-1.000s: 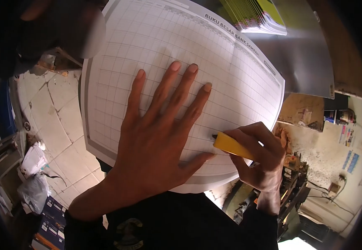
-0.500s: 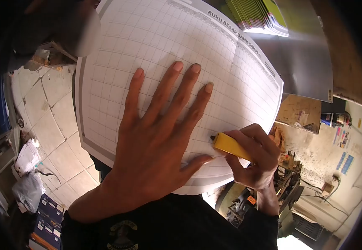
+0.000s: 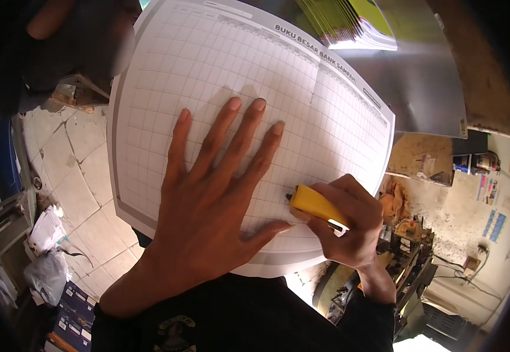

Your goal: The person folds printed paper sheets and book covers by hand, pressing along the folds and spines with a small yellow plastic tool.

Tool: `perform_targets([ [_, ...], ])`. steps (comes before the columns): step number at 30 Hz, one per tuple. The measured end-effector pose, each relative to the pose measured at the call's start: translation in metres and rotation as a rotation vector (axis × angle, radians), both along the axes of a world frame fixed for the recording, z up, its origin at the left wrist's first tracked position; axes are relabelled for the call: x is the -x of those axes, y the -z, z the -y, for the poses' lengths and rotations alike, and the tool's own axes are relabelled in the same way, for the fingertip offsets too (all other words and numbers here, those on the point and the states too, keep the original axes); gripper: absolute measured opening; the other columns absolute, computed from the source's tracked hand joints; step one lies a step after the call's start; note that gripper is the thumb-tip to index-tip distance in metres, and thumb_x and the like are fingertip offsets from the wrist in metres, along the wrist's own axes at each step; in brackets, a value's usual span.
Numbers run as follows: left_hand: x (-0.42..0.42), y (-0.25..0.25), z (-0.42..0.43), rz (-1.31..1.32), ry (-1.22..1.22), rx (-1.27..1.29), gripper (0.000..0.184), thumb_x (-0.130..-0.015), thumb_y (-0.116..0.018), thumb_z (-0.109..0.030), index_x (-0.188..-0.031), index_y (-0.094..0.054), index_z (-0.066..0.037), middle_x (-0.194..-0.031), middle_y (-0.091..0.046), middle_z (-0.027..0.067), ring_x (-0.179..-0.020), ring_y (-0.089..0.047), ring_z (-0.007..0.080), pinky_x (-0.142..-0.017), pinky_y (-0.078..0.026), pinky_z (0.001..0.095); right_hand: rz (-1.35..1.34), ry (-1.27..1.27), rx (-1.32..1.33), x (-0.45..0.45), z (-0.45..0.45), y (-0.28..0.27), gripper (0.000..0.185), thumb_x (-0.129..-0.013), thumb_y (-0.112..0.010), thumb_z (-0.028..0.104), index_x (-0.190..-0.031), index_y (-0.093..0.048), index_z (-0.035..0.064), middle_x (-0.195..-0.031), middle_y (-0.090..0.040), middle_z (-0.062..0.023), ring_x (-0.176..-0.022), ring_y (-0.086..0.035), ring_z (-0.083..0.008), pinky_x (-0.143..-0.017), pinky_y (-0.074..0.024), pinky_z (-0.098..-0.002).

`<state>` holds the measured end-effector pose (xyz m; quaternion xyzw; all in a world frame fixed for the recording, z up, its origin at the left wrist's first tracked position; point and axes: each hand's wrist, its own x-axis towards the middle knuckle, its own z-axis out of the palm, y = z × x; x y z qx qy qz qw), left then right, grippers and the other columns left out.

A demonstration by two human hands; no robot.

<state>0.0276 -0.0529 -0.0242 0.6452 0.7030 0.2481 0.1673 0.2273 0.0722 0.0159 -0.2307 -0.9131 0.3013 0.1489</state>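
Observation:
A large white sheet (image 3: pixel 219 76) printed with a grid and headed "BUKU BESAR BANK SAMPAH" spreads in front of me, possibly with more sheets beneath. My left hand (image 3: pixel 208 199) lies flat on its lower middle, fingers spread, holding nothing. Just right of that thumb, my right hand (image 3: pixel 354 226) wraps around what looks like a yellow stapler (image 3: pixel 313 205). Its dark front end points left and rests on or just over the paper. Fingers and palm hide the rear of the tool.
A stack of green-covered booklets (image 3: pixel 349 26) sits beyond the sheet, on a shiny metal-like surface (image 3: pixel 425 76). Tiled floor (image 3: pixel 67 158) shows at left, with a plastic bag (image 3: pixel 48 276) and blue boxes (image 3: pixel 70 320). Cluttered equipment (image 3: pixel 407 252) stands at right.
The sheet and my left hand appear slightly further left and lower in view. My right hand has shifted left, and the yellow stapler is tilted so a gap along its lower side shows.

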Motion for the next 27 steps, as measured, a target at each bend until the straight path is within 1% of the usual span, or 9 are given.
perform_targets([
  [2, 0.0, 0.001, 0.0, -0.013, 0.006, 0.006, 0.102, -0.079, -0.078, -0.06, -0.159, -0.036, -0.013, -0.168, -0.025, 0.0167, -0.157, -0.017, 0.0371, -0.123, -0.003, 0.0664, -0.047, 0.05, 0.08, 0.002, 0.002, -0.006, 0.037, -0.078, -0.085, 0.003, -0.112, -0.074, -0.0046, -0.084, -0.069, -0.0114, -0.065, -0.065, -0.017, -0.055, -0.0504, -0.0263],
  [4, 0.001, -0.002, -0.001, -0.037, 0.015, 0.005, 0.103, -0.078, -0.078, -0.06, -0.159, -0.036, -0.013, -0.167, -0.026, 0.0168, -0.157, -0.018, 0.0371, -0.124, -0.003, 0.066, 0.122, 0.386, 0.623, 0.009, 0.003, -0.022, 0.035, -0.082, -0.085, 0.006, -0.112, -0.073, -0.0068, -0.08, -0.07, -0.011, -0.064, -0.065, -0.015, -0.053, -0.0476, -0.0252],
  [5, 0.002, -0.005, -0.002, -0.048, 0.008, 0.026, 0.104, -0.078, -0.078, -0.062, -0.159, -0.037, -0.013, -0.167, -0.026, 0.0171, -0.157, -0.018, 0.0373, -0.124, -0.003, 0.0658, 0.121, 0.336, 0.636, 0.006, -0.001, -0.021, 0.031, -0.09, -0.081, 0.015, -0.109, -0.073, -0.0082, -0.079, -0.07, -0.0112, -0.061, -0.064, -0.0136, -0.05, -0.0473, -0.0248],
  [8, 0.0, -0.011, -0.002, -0.084, 0.011, 0.052, 0.105, -0.077, -0.078, -0.064, -0.159, -0.037, -0.013, -0.167, -0.027, 0.0177, -0.156, -0.019, 0.0377, -0.124, -0.003, 0.0655, -0.108, 0.671, 0.998, 0.002, -0.02, -0.016, 0.037, -0.096, -0.072, 0.022, -0.109, -0.067, -0.0121, -0.081, -0.069, -0.0121, -0.048, -0.058, -0.0106, -0.039, -0.042, -0.0203],
  [13, -0.002, -0.01, -0.001, -0.136, 0.007, 0.075, 0.111, -0.071, -0.081, -0.066, -0.159, -0.038, -0.013, -0.167, -0.024, 0.0188, -0.157, -0.016, 0.0385, -0.123, -0.003, 0.0661, -0.191, 0.43, 0.78, 0.009, -0.021, -0.005, 0.04, -0.099, -0.07, 0.025, -0.116, -0.065, -0.0112, -0.084, -0.069, -0.0141, -0.055, -0.067, -0.0156, -0.044, -0.0519, -0.0247],
  [16, -0.002, -0.014, -0.003, -0.105, -0.018, -0.027, 0.098, -0.07, -0.089, -0.052, -0.15, -0.05, -0.012, -0.16, -0.04, 0.0184, -0.15, -0.033, 0.0375, -0.122, -0.018, 0.0612, -0.331, 0.315, 0.702, 0.018, -0.029, -0.009, 0.03, -0.098, -0.073, 0.017, -0.115, -0.068, -0.0075, -0.087, -0.071, -0.0099, -0.061, -0.067, -0.0119, -0.05, -0.0532, -0.0244],
  [18, 0.005, -0.013, -0.007, 0.208, 0.101, -0.126, 0.072, -0.073, -0.092, -0.03, -0.135, -0.064, -0.01, -0.138, -0.063, 0.0126, -0.131, -0.055, 0.0326, -0.113, -0.038, 0.0502, -0.382, 0.302, 0.712, 0.024, -0.038, -0.011, 0.029, -0.098, -0.073, 0.015, -0.116, -0.067, -0.0067, -0.089, -0.072, -0.0093, -0.061, -0.067, -0.0112, -0.051, -0.0538, -0.0243],
  [20, 0.003, -0.009, -0.014, 0.273, 0.146, -0.202, 0.05, -0.087, -0.078, -0.018, -0.134, -0.062, -0.01, -0.117, -0.07, 0.005, -0.112, -0.061, 0.0277, -0.099, -0.043, 0.0421, -0.383, 0.338, 0.737, 0.029, -0.049, -0.004, 0.029, -0.098, -0.073, 0.016, -0.116, -0.067, -0.0059, -0.088, -0.071, -0.0088, -0.061, -0.066, -0.0109, -0.052, -0.0537, -0.0249],
  [27, -0.002, -0.007, -0.028, 0.28, 0.24, -0.182, 0.044, -0.088, -0.078, -0.012, -0.129, -0.063, -0.01, -0.097, -0.073, 0.0017, -0.097, -0.065, 0.0239, -0.092, -0.051, 0.0383, -0.389, 0.264, 0.77, 0.024, -0.06, 0.012, 0.033, -0.1, -0.07, 0.015, -0.118, -0.063, -0.0109, -0.088, -0.071, -0.0137, -0.061, -0.068, -0.0152, -0.052, -0.0573, -0.0272],
])
